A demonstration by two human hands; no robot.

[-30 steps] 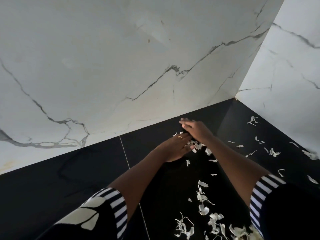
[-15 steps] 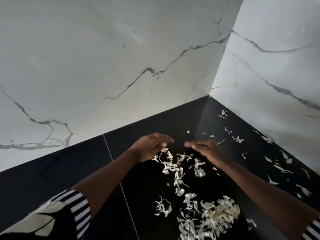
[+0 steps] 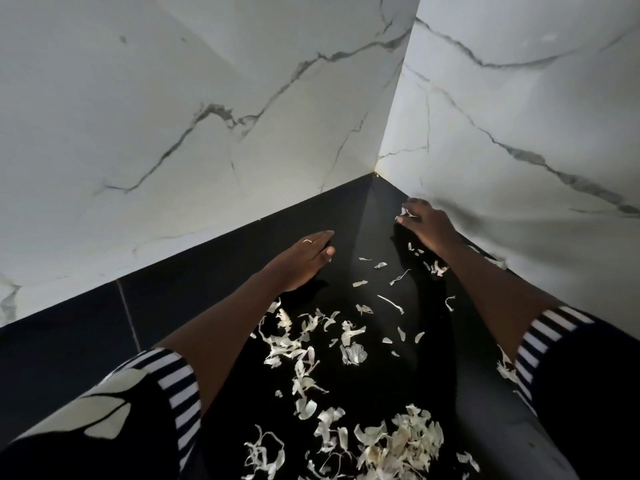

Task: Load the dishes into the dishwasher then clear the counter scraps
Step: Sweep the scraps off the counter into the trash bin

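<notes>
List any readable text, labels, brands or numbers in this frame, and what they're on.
No readable text anywhere in the head view.
On the marble walls: grey veins only, no print.
On the counter and scraps: no lettering.
On the sleeves: stripes and a white pattern, not text.
On the ring on the left hand: too small to show any marking.

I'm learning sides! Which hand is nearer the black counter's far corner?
Right. The right hand pinches a pale peel scrap beside the black counter corner; the left hand lies flat, farther left.
</notes>
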